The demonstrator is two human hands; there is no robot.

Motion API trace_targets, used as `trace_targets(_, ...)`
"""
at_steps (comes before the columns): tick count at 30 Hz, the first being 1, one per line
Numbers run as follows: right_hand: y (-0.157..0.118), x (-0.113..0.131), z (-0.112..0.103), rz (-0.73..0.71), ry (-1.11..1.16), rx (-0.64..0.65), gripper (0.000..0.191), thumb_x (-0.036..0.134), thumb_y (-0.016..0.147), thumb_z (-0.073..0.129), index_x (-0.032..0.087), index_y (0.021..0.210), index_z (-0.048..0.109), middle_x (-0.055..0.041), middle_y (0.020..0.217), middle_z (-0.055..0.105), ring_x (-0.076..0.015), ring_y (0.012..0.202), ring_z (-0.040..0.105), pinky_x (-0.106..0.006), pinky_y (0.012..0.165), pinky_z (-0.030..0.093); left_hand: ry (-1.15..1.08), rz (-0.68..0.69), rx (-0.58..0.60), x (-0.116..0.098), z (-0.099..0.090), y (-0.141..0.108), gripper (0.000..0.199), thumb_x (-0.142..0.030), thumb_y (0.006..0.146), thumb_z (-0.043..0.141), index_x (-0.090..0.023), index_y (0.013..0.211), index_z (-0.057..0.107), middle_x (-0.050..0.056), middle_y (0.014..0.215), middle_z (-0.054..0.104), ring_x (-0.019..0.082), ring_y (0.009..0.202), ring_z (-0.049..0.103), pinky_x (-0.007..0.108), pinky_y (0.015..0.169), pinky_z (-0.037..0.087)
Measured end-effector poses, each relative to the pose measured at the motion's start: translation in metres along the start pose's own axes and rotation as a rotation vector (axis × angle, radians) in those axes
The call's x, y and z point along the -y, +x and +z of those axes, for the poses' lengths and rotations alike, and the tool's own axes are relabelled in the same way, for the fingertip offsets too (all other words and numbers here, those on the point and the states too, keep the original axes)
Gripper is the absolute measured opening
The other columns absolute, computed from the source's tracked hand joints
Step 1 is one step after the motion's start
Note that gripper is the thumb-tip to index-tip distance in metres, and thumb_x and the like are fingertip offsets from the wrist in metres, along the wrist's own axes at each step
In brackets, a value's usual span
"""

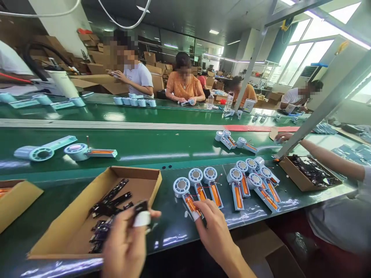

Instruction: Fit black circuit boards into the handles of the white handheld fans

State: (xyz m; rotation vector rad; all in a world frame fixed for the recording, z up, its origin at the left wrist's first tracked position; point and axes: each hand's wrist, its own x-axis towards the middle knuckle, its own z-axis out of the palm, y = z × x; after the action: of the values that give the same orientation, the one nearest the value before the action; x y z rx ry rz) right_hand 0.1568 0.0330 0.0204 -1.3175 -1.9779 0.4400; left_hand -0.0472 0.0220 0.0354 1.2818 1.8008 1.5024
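My left hand (pixel 126 237), blurred and with a white cover on one digit, pinches a small black part (pixel 140 207) beside the cardboard box of black parts (pixel 107 208). My right hand (pixel 213 229) has its thumb and fingers on the handle end of the nearest light-blue handheld fan housing (pixel 181 186). That housing has a round head and an orange cell along its handle, and it lies on the green bench. Two similar fan housings (pixel 210 175) lie just behind it, and a cluster of several more (pixel 255 179) is to the right.
A green conveyor (pixel 162 143) runs across behind the bench, carrying more fan housings (pixel 77 151). At right, a co-worker's arm (pixel 333 156) reaches past a slanted metal post (pixel 307 123) and another box of black parts (pixel 313 173). Several people sit across the line.
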Motion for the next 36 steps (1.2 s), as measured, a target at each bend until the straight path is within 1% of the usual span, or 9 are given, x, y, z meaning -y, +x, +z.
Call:
trace_targets(3, 0.023, -0.001, 0.006, 0.015, -0.099, 0.035, 0.030, 0.009, 0.091, 0.054, 0.022, 0.117, 0.064, -0.0082, 0.105, 0.069, -0.0235, 0.095, 0.067, -0.033, 0.081, 0.054, -0.137, -0.062, 0.156, -0.002, 0.034, -0.013, 0.035, -0.055, 0.087, 0.053, -0.022, 0.095, 0.061, 0.004, 0.077, 0.072, 0.022, 0.069, 0.071, 0.034, 0.070, 0.059)
trace_targets(7, 0.043, -0.004, 0.010, -0.114, -0.168, 0.120, 0.021, 0.008, 0.092, 0.054, 0.021, 0.100, 0.069, -0.0080, 0.096, 0.069, -0.0225, 0.088, 0.067, -0.031, 0.077, 0.054, -0.165, -0.150, 0.217, 0.015, 0.048, -0.010, 0.036, -0.052, 0.084, 0.054, -0.019, 0.098, 0.061, 0.003, 0.077, 0.070, 0.019, 0.060, 0.065, 0.032, 0.062, 0.056)
trace_targets(11, 0.039, 0.000, 0.012, -0.182, 0.023, 0.164, 0.027, 0.005, 0.089, 0.053, 0.022, 0.103, 0.070, -0.0065, 0.105, 0.074, -0.0213, 0.094, 0.068, -0.031, 0.083, 0.053, -0.155, -0.223, 0.294, 0.017, 0.043, -0.008, 0.040, -0.047, 0.078, 0.060, -0.017, 0.104, 0.067, 0.000, 0.069, 0.069, 0.019, 0.056, 0.062, 0.031, 0.058, 0.054)
trace_targets(17, 0.026, 0.005, 0.026, 0.098, 0.336, 0.157, 0.023, 0.012, 0.083, 0.058, 0.023, 0.093, 0.075, 0.0014, 0.076, 0.074, -0.0104, 0.051, 0.054, -0.021, 0.052, 0.043, -0.251, -0.266, 0.306, 0.020, 0.027, -0.014, 0.042, -0.054, 0.077, 0.065, -0.018, 0.098, 0.071, 0.005, 0.077, 0.075, 0.024, 0.071, 0.071, 0.036, 0.074, 0.060)
trace_targets(21, 0.022, 0.002, 0.036, 0.085, 0.343, 0.123, 0.023, 0.012, 0.079, 0.057, 0.022, 0.092, 0.074, 0.0011, 0.076, 0.074, -0.0096, 0.047, 0.049, -0.021, 0.051, 0.041, -0.232, -0.270, 0.220, 0.030, 0.014, -0.027, 0.058, -0.056, 0.083, 0.063, -0.021, 0.129, 0.055, 0.002, 0.078, 0.075, 0.015, 0.046, 0.061, 0.029, 0.050, 0.056)
trace_targets(24, 0.020, -0.001, 0.042, 0.075, 0.306, 0.070, 0.022, 0.010, 0.075, 0.054, 0.022, 0.085, 0.068, -0.0005, 0.088, 0.077, -0.0099, 0.049, 0.052, -0.021, 0.052, 0.043, -0.270, -0.297, 0.251, 0.032, 0.008, -0.036, 0.048, -0.057, 0.084, 0.065, -0.022, 0.116, 0.058, 0.005, 0.085, 0.078, 0.012, 0.040, 0.056, 0.025, 0.040, 0.050)
trace_targets(26, 0.019, -0.003, 0.043, 0.045, 0.250, 0.035, 0.024, 0.008, 0.073, 0.051, 0.023, 0.085, 0.065, -0.0018, 0.098, 0.078, -0.0113, 0.054, 0.059, -0.022, 0.056, 0.046, -0.337, -0.332, 0.285, 0.031, 0.007, -0.040, 0.047, -0.062, 0.081, 0.066, -0.020, 0.103, 0.062, 0.011, 0.094, 0.079, 0.016, 0.049, 0.065, 0.028, 0.044, 0.054)
trace_targets(31, 0.023, -0.006, 0.039, -0.085, 0.130, 0.102, 0.030, 0.007, 0.084, 0.050, 0.024, 0.101, 0.068, -0.0038, 0.098, 0.077, -0.0172, 0.080, 0.072, -0.024, 0.072, 0.053, -0.493, -0.352, 0.266, 0.029, 0.011, -0.042, 0.072, -0.070, 0.064, 0.078, -0.018, 0.113, 0.064, 0.020, 0.115, 0.076, 0.033, 0.097, 0.076, 0.042, 0.083, 0.062)
trace_targets(36, 0.026, -0.004, 0.037, -0.127, 0.267, 0.060, 0.025, 0.012, 0.093, 0.053, 0.023, 0.100, 0.074, -0.0067, 0.097, 0.076, -0.0186, 0.089, 0.072, -0.027, 0.079, 0.055, -0.163, -0.292, 0.276, 0.032, 0.005, -0.037, 0.040, -0.060, 0.076, 0.071, -0.021, 0.086, 0.070, 0.003, 0.063, 0.073, 0.025, 0.064, 0.073, 0.033, 0.063, 0.062)
